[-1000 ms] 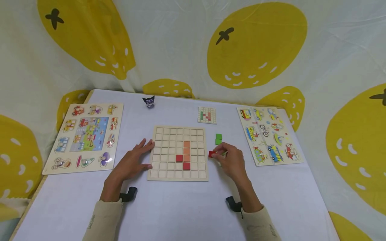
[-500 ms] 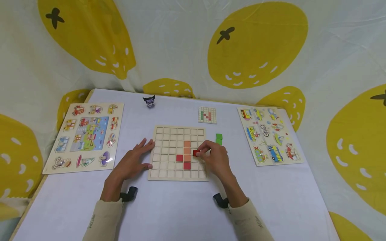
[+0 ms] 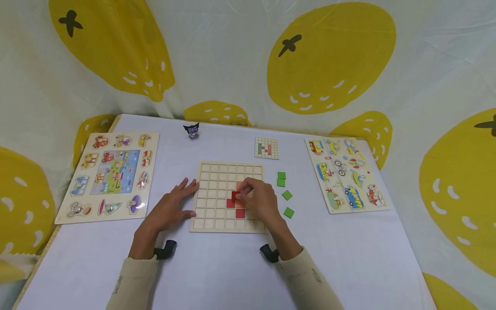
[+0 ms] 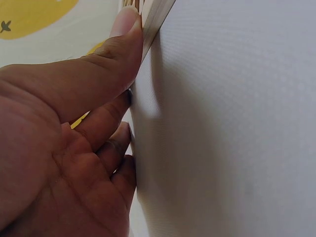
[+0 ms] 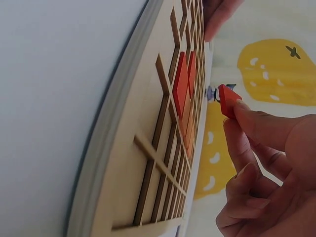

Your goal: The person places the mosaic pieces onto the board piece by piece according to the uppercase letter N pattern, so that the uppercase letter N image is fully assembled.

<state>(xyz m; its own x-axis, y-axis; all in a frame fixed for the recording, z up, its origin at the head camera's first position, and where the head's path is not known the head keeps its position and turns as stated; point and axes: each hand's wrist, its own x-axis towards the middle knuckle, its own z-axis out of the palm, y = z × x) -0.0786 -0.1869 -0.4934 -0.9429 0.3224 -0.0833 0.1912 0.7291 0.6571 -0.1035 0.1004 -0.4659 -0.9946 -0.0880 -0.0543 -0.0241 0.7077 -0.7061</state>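
Observation:
A wooden grid board (image 3: 228, 230) lies on the table in the head view. My left hand (image 3: 167, 211) rests at its left edge, fingers spread and thumb against the rim. Above the board, my right hand (image 3: 259, 199) pinches a red square tile (image 5: 228, 100) between thumb and fingertip, clear of the grid in the right wrist view. One red tile (image 3: 230, 204) and another red tile (image 3: 240, 213) sit diagonally in the cells. A column of orange tiles (image 3: 240, 204) stands beside them, partly hidden by my right hand.
Several green tiles (image 3: 288, 212) lie loose right of the board. Behind them is a small pattern card (image 3: 266, 148). Picture puzzles flank the board, the left puzzle (image 3: 151, 172) and the right puzzle (image 3: 347, 174). A small dark figurine (image 3: 191, 131) stands at the back.
My right hand has carried the red tile leftward from beside the board to over the grid. More green tiles are uncovered on the right. My left hand has stayed put.

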